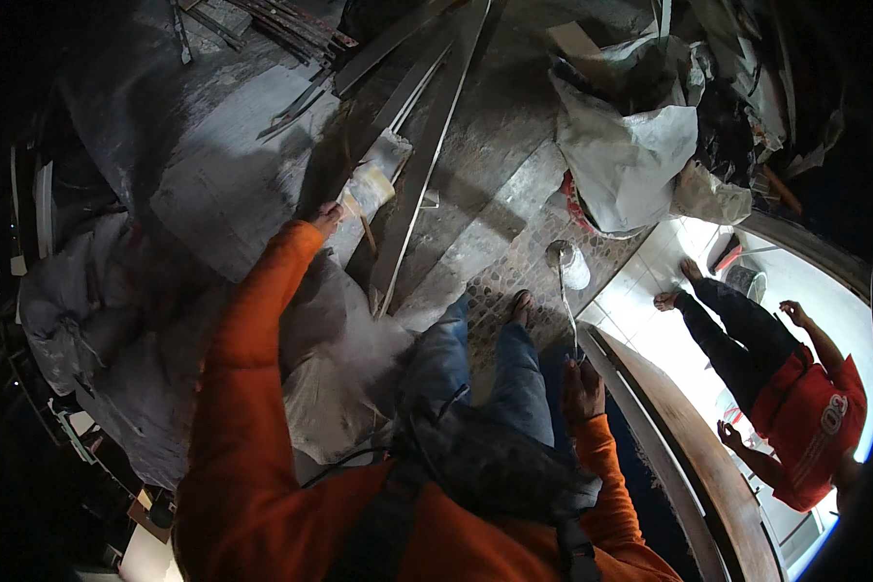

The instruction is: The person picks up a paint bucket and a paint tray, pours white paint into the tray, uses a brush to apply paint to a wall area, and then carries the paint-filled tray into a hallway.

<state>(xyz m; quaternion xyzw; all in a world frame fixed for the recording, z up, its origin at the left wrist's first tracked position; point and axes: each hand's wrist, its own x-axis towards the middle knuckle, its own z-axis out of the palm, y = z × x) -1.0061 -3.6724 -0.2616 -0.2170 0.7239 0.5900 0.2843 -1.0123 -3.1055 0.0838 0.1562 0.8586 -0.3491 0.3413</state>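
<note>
My left hand (329, 219) is stretched far out to the left, its fingers closed at the near edge of a pale yellow-white, block-like thing (371, 188). Its kind is unclear. A short brown stick (363, 226) slants down beside it. Near my right leg, my right hand (583, 390) is closed round the upper end of a thin pale rod or cord (568, 312). This runs away from me to a small white cylindrical container (573, 268) above the pebble-patterned floor. Whether the two are joined cannot be made out.
Long boards (435, 145) lie ahead of me; bulky, dusty sacks (116, 330) fill the left. A torn white sack (626, 150) stands far right. By the wooden door edge (694, 427), a person in a red shirt (810, 427) stands on bright tiles.
</note>
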